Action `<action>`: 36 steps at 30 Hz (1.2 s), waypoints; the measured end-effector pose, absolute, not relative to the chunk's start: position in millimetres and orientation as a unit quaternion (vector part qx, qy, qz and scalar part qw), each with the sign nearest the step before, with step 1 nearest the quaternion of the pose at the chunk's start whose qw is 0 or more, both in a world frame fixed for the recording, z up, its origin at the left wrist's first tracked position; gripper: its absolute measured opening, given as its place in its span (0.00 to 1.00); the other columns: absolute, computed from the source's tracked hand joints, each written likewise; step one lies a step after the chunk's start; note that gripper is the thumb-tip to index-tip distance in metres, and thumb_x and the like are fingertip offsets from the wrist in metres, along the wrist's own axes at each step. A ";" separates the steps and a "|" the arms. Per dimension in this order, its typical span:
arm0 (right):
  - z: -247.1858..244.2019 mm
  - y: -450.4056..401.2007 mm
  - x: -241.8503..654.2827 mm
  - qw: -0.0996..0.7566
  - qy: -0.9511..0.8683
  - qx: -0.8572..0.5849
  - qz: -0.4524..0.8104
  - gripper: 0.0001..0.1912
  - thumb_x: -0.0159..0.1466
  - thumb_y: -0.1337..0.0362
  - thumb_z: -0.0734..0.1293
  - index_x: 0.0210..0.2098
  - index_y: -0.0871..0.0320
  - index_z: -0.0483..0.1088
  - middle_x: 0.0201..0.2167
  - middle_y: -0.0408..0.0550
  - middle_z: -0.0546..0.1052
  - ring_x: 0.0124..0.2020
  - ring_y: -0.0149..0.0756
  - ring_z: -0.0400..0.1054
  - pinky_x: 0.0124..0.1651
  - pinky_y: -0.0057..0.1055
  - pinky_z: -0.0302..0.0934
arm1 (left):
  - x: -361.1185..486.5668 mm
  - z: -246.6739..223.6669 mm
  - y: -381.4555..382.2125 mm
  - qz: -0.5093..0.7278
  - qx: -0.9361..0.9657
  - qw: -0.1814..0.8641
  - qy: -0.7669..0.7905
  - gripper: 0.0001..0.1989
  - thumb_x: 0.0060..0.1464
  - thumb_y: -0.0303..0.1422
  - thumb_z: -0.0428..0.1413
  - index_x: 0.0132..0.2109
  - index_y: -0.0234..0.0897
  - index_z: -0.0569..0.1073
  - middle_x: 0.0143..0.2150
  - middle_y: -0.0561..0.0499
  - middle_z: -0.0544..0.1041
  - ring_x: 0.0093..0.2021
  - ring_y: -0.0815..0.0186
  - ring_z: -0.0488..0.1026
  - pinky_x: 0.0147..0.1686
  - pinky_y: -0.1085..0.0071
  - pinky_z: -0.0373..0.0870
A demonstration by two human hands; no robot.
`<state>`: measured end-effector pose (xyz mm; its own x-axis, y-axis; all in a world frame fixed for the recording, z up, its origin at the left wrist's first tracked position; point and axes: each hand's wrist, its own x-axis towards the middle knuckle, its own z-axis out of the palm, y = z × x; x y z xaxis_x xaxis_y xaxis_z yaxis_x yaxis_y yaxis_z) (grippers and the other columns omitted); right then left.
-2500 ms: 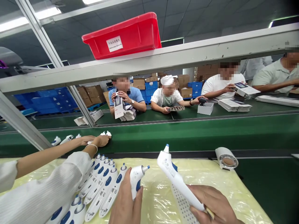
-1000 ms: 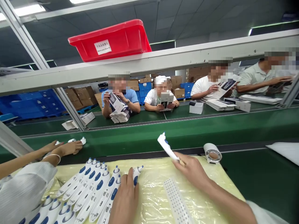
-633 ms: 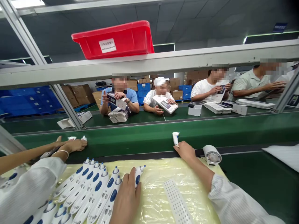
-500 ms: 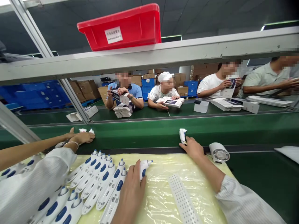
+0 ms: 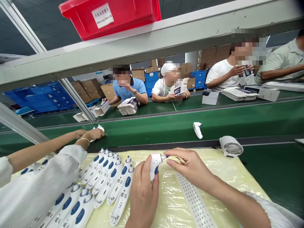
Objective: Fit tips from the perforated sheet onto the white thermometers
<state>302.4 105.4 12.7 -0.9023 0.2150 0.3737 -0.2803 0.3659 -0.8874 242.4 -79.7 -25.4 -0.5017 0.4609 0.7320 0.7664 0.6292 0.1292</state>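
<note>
My left hand (image 5: 143, 193) grips a white-and-blue ear thermometer (image 5: 155, 164) upright, its probe tip pointing right. My right hand (image 5: 190, 166) sits just beyond that tip, fingers curled, with a small pale stick (image 5: 182, 160) barely showing among them. Another white thermometer (image 5: 197, 130) lies alone on the green conveyor belt (image 5: 237, 122), out of reach of both hands. A row of several matching thermometers (image 5: 111, 180) lies on yellowish plastic film (image 5: 173, 202) left of my left hand. A white perforated strip (image 5: 193, 198) lies under my right forearm.
A co-worker's hand (image 5: 95, 133) rests on the belt at left, over a small white item, and that person's white sleeve (image 5: 35, 183) covers the lower left. A round white fan (image 5: 231, 146) stands on the right. A red crate (image 5: 109, 17) sits on an overhead rail (image 5: 152, 41).
The thermometer once in my right hand now lies on the belt. My right hand has come back over the film, next to the thermometer in my left hand. The view has tilted.
</note>
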 end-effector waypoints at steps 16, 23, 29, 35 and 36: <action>13.7 143.0 308.2 0.242 -0.838 -0.065 0.484 0.17 0.64 0.53 0.65 0.48 0.51 0.75 0.43 0.47 0.77 0.45 0.43 0.70 0.47 0.38 0.63 | 204.8 -13.8 -46.0 -0.235 -0.339 0.169 -0.895 0.24 0.63 0.28 0.51 0.65 0.40 0.58 0.54 0.43 0.70 0.54 0.57 0.71 0.45 0.64 0.75; -13.8 184.7 328.9 0.214 -0.820 -0.162 0.506 0.29 0.69 0.43 0.52 0.56 0.55 0.70 0.48 0.52 0.75 0.51 0.48 0.68 0.54 0.43 0.61 | 109.4 5.6 76.3 -0.192 -0.269 0.071 -0.941 0.26 0.62 0.32 0.56 0.65 0.39 0.60 0.58 0.42 0.68 0.53 0.55 0.71 0.51 0.55 0.73; -24.4 183.0 325.9 0.138 -0.885 -0.099 0.434 0.06 0.64 0.66 0.65 0.39 0.56 0.75 0.38 0.46 0.78 0.37 0.38 0.71 0.38 0.30 0.61 | 76.2 -16.8 123.1 -0.142 -0.211 0.000 -0.967 0.24 0.61 0.37 0.58 0.62 0.38 0.64 0.60 0.42 0.68 0.55 0.54 0.70 0.53 0.51 0.72; -25.6 176.0 323.1 0.111 -0.898 -0.091 0.416 0.08 0.63 0.72 0.66 0.29 0.57 0.73 0.31 0.44 0.76 0.34 0.37 0.69 0.35 0.30 0.56 | 107.8 -3.7 89.2 -0.170 -0.305 0.014 -0.937 0.31 0.64 0.36 0.51 0.70 0.36 0.51 0.66 0.34 0.59 0.64 0.45 0.60 0.58 0.45 0.64; -26.1 176.3 322.5 0.116 -0.895 -0.097 0.420 0.07 0.63 0.72 0.66 0.32 0.57 0.74 0.33 0.44 0.77 0.35 0.38 0.70 0.36 0.30 0.56 | 119.6 0.9 76.5 -0.177 -0.348 0.010 -0.921 0.28 0.65 0.34 0.49 0.69 0.37 0.54 0.65 0.35 0.60 0.64 0.47 0.60 0.60 0.48 0.63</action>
<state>322.5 176.3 -26.1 -0.9540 0.2719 0.1263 0.0766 0.6284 -0.7741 119.6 76.5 0.9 -0.7580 0.6366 0.1421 0.6440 0.6958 0.3181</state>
